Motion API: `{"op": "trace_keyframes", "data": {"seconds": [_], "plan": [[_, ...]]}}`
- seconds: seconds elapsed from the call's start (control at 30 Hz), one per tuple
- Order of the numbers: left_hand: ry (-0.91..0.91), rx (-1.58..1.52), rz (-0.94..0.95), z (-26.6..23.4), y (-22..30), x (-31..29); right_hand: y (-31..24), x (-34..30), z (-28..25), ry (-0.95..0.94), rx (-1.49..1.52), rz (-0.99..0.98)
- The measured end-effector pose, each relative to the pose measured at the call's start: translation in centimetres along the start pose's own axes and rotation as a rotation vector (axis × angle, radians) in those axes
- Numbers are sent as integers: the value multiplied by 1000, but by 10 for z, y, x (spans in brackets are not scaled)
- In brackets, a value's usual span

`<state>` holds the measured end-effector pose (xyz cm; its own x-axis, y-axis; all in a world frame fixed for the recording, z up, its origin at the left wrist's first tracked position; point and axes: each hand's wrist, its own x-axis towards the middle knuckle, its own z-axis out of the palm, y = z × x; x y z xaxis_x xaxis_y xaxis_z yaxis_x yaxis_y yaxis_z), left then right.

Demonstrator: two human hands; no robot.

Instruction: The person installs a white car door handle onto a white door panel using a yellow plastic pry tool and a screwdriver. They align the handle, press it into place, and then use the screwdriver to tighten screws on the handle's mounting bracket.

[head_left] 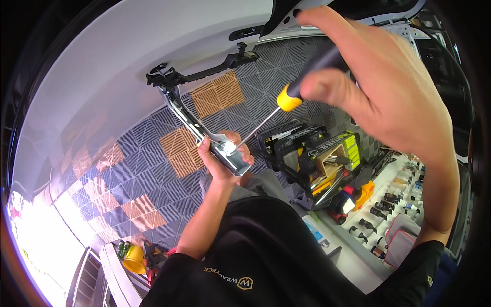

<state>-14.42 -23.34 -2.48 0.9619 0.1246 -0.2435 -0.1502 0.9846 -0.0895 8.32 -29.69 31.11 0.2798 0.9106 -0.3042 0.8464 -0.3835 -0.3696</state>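
My left hand (223,166) is wrapped round the lower end of a car door handle (192,120), a long piece with a pale shell and a hollow inner side. Its upper end meets or overlaps a black plastic bracket (204,73); I cannot tell whether they are joined. A screwdriver (290,96) with a black and yellow grip is in my right hand (383,82), its thumb along the grip and one finger stretched past it. The thin shaft slants down to the hollow end of the handle piece, where bright glare hides the tip.
A white car body panel (112,46) curves along the upper left, with a slot near its edge. An open tool bag (307,158) stands on the tiled floor (163,179). Several small bottles (388,204) line a white shelf at right. A yellow container (134,260) sits lower left.
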Motion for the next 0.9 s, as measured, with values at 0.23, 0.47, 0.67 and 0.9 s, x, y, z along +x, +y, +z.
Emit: {"op": "trace_keyframes", "data": {"seconds": [0.23, 0.47, 0.67, 0.9], "plan": [[54, 10, 5, 3, 0, -2, -23, 17, 0, 1, 36, -3], [44, -18, -6, 2, 1, -3, -39, 11, -19, -147, -163, 124], [10, 45, 10, 6, 3, -2, -28, -1, -17, -109, -145, 109], [41, 2, -9, 10, 3, -5, -45, 16, -3, 170, 105, -18]]}}
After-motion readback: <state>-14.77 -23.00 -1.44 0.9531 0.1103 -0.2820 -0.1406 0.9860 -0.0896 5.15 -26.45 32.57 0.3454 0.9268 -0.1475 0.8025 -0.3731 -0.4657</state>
